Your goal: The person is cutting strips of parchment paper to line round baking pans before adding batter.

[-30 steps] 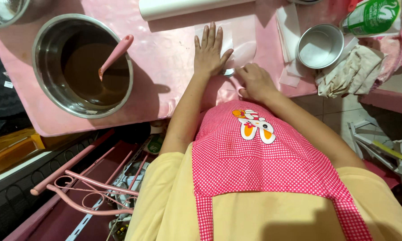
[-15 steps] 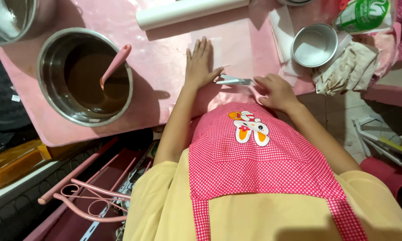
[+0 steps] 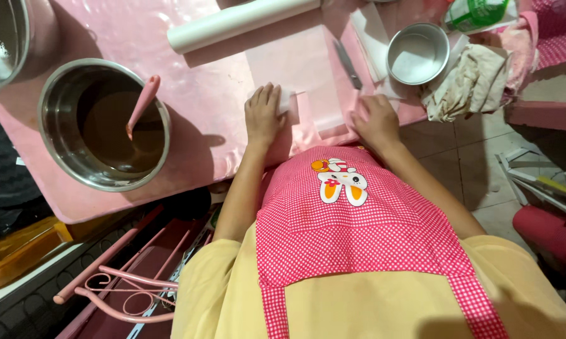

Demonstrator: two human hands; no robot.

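Note:
My left hand (image 3: pixel 264 116) lies flat, fingers together, on a small white cut piece of paper (image 3: pixel 287 98) at the table's near edge. My right hand (image 3: pixel 374 119) has its fingers curled over the right edge of a translucent sheet of baking paper (image 3: pixel 295 63). The sheet runs out from a white roll (image 3: pixel 242 22). A pair of scissors (image 3: pixel 347 63) lies loose on the pink table (image 3: pixel 207 107) just beyond my right hand.
A steel bowl (image 3: pixel 104 122) of brown batter with a pink spatula (image 3: pixel 141 103) stands at the left, another steel bowl (image 3: pixel 3 37) behind it. A small round tin (image 3: pixel 418 53), a crumpled cloth (image 3: pixel 465 81) and a green packet (image 3: pixel 481 12) sit at right.
My right hand has let go of the scissors, which now lie on the table, and has moved to the sheet's edge. My left hand has slid nearer onto the cut piece.

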